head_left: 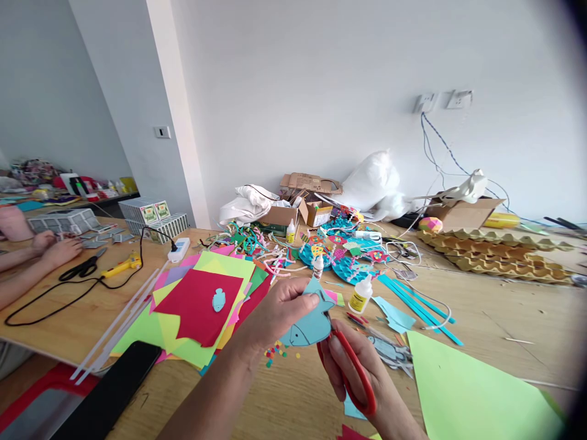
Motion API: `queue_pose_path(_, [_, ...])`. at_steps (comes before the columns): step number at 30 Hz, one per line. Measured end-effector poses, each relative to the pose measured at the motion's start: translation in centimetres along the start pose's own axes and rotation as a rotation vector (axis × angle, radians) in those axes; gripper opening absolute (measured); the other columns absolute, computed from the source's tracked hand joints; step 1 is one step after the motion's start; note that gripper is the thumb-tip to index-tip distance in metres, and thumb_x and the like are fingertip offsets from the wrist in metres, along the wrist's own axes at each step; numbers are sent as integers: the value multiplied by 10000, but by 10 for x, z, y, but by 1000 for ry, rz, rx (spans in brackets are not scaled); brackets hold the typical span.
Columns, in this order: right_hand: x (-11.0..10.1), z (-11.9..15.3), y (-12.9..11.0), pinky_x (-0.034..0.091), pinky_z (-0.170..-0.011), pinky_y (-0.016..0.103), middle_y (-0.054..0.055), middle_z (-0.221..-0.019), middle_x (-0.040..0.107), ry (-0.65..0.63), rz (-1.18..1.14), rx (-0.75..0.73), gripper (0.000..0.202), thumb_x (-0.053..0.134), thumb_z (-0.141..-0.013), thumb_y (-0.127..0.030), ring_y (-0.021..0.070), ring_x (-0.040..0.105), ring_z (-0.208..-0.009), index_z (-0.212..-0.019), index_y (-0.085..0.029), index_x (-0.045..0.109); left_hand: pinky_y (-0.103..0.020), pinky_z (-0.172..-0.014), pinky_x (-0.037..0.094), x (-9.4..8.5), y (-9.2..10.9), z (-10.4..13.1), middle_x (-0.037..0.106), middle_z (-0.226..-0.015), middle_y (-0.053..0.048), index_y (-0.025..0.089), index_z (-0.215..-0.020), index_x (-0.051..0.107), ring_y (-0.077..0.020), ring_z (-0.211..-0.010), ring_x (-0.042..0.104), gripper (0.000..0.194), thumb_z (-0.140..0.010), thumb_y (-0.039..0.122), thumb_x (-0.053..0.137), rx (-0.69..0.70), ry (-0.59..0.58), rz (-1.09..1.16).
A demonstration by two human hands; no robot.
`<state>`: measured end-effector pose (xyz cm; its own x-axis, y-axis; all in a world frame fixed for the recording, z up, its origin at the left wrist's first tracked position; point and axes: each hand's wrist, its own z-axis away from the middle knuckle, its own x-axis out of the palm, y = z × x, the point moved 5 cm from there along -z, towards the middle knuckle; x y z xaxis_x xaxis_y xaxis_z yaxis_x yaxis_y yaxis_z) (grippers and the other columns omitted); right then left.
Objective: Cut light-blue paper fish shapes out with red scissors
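Note:
A blue paper fish with drawn black outlines is pinched between the thumb and fingers of my left hand. Red-handled scissors sit in my right hand, its fingers wrapped through the loops. The blades meet the paper's right edge by the tail; their tips are mostly hidden behind it. Beneath my hands, small coloured paper dots lie scattered on the wooden table. A smaller cut-out blue fish rests on a red paper sheet to the left.
White glue bottle stands beyond my hands. Light green paper lies at right, a black phone-like slab at front left. Egg trays are stacked back right. Another person's hands are at far left, near a yellow glue gun and black scissors.

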<state>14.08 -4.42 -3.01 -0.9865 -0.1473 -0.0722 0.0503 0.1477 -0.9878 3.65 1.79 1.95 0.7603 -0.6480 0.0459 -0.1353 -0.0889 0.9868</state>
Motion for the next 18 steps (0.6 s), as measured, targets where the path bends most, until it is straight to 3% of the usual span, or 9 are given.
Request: queue_pose_path(18, [0,-1,-1,226,-360,208,-78,-419,406,14,18,20,482,417,-843,-675,82,321,-353,-670,-225,411,-202,-459,231,0,0,1,342,-582,55,176,-680,447,-72,-503,308,284,-827,407,523,-28,-27,-58])
